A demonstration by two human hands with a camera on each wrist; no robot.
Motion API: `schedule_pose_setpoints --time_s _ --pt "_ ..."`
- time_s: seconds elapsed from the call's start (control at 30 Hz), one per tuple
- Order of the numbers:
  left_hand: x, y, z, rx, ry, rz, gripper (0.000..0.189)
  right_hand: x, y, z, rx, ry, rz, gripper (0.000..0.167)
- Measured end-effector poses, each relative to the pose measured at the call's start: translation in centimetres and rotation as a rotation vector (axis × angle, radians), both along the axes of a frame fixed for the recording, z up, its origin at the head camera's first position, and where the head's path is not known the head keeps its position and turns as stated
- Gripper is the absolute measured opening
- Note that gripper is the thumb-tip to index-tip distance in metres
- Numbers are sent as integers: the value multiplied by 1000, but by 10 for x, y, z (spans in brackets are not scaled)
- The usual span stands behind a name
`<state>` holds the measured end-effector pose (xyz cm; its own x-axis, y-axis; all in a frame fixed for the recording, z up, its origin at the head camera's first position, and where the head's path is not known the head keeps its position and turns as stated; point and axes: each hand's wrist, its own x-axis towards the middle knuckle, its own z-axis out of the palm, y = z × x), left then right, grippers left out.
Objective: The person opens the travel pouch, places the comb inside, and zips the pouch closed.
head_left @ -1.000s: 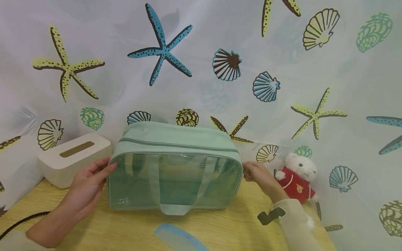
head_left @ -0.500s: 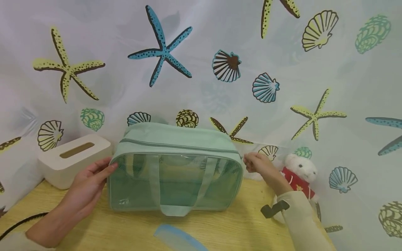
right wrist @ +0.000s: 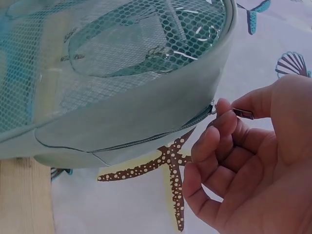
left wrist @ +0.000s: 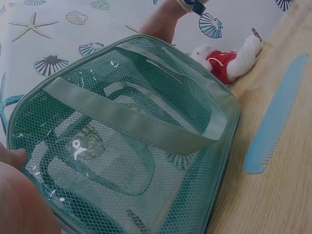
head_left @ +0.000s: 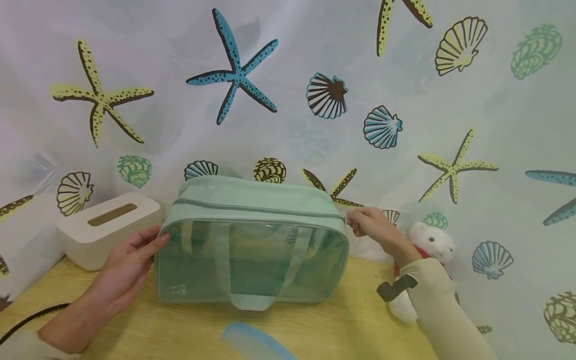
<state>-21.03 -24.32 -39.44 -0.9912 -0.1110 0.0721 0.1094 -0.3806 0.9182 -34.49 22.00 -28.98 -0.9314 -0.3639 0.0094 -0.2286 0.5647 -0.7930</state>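
Note:
A mint-green toiletry bag (head_left: 252,265) with clear mesh-lined sides and fabric handles stands on the wooden table. Along its top a zipper (head_left: 261,208) runs from left to right. My left hand (head_left: 128,265) grips the bag's left edge, thumb on the front, the other fingers partly hidden behind it. At the top right corner my right hand (head_left: 373,229) pinches the zipper pull (right wrist: 242,113) between thumb and forefinger. In the right wrist view its slider (right wrist: 213,108) sits close to the fingertips, and the remaining fingers are curled loosely.
A white tissue box (head_left: 112,220) stands behind my left hand. Beyond my right forearm sits a white plush toy (head_left: 434,242) in red clothing, partly covered by the arm. A blue comb (left wrist: 275,117) lies in front of the bag. A patterned curtain (head_left: 288,100) hangs behind.
My right hand has risen along the bag's right end to the top corner, with the forearm now covering more of the plush toy. The left hand and the bag stay in place.

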Motion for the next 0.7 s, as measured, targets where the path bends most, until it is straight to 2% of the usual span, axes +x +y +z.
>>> schedule_pose_setpoints --time_s 0.2,0.33,0.53,0.7 --pt "-1 3 -2 22 22 -2 16 -1 -3 6 51 30 51 38" --pt "3 0 0 30 19 1 17 -3 -15 13 94 49 81 37" --pt "0 2 3 -9 -3 8 15 0 -31 31 159 59 103 35" --pt "-1 1 1 -9 3 20 14 -4 -44 35 223 90 129 36"
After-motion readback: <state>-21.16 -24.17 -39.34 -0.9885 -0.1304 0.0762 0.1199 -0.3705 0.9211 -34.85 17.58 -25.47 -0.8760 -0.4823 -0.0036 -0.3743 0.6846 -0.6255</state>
